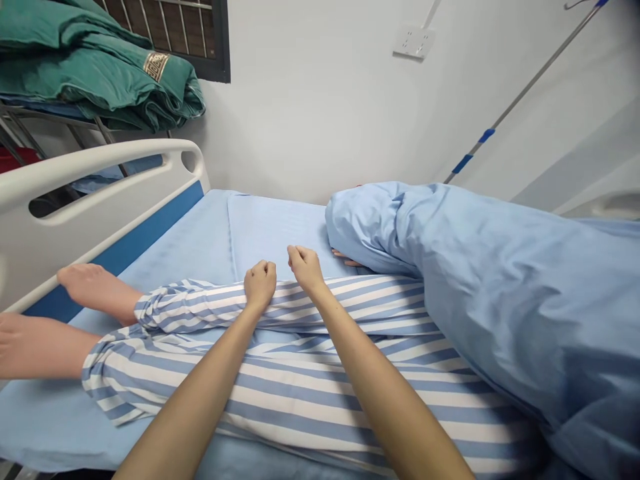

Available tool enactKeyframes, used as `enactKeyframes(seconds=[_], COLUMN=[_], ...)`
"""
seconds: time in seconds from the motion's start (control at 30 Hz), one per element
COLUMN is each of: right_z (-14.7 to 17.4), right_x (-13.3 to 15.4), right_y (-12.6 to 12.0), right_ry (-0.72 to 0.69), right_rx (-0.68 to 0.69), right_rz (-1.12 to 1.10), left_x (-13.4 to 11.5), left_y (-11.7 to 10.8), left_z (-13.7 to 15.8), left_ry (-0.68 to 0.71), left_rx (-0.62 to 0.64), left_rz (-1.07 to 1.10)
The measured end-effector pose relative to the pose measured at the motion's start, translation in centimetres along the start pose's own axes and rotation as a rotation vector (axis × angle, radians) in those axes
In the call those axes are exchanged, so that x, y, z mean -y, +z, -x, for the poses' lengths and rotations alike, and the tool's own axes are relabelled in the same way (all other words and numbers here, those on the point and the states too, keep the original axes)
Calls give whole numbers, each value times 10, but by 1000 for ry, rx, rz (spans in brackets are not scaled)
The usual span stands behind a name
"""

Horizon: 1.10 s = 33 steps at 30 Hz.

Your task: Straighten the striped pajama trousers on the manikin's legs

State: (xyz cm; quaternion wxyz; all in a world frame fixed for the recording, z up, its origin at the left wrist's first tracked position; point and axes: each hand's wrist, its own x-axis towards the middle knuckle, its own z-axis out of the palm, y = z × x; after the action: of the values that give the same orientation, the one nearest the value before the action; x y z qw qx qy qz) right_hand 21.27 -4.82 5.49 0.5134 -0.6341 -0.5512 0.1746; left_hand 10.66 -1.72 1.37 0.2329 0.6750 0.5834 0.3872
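My left hand (260,285) is closed in a fist, touching or just above the far leg of a pair of blue-and-white striped trousers (320,387). To its right, my right hand (304,268) also makes a fist, by the far edge of the same leg. Nothing shows in either fist; the undersides are hidden. The trousers are on a lying figure, a person or a mannequin, whose bare feet (97,290) point left. A light blue quilt (500,287), bunched at the right, covers the upper body. Fingertips (347,259) of the figure peek from under the quilt.
The bed has a light blue sheet (270,223) and a cream-and-blue end board (100,167) at the left. Behind that lies folded green bedding (110,73) on a metal rack. A pole (525,87) leans across the right side, and a socket plate (414,42) is on the wall.
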Motion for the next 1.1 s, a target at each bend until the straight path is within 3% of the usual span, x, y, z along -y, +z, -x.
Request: enactKeyframes(seconds=[0.17, 0.4, 0.6, 0.7, 0.8, 0.93, 1.1], right_z=[14, 8, 5, 4, 4, 6, 9], right_x=[-34, -39, -45, -49, -49, -46, -44], right_y=[4, 0, 0, 1, 1, 1, 4], right_ry=[-5, 61, 100, 120, 134, 125, 97], right_rx=[-9, -37, -70, -84, -89, -110, -142], right_rz=[56, -169, -306, -357, -407, -395, -289], left_x=[1, -10, -49, -56, -45, -29, -26], left_y=[2, 4, 12, 20, 30, 37, 34], left_z=[2, 0, -6, -3, 3, 11, 12], left_ry=[37, 33, -22, -46, -35, 118, 155], left_rx=[10, 77, 79, 75, 64, 143, 156], left_rz=[-9, 39, 456, 608, 480, 178, 61])
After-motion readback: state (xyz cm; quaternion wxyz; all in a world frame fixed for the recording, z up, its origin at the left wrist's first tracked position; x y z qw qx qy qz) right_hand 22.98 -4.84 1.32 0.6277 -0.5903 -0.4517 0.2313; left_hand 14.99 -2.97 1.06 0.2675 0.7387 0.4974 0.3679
